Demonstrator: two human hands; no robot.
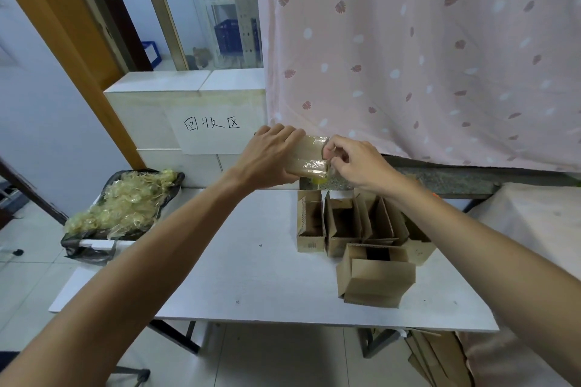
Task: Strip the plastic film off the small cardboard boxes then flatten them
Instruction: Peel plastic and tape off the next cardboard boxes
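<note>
Several open boxes (342, 229), one film heap (125, 201)

L half of the white table (239, 261) lies bare, so I've room to sweep a hand there. R half's crowded: open cardboard boxes (361, 229) stand packed close together, up to the far edge. Scrap bag (125, 204) sits just off the far-L corner; curtain (408, 56) and white blocks (188, 104) wall the back. Gap behind the boxes looks narrow, prob. tight.
</note>
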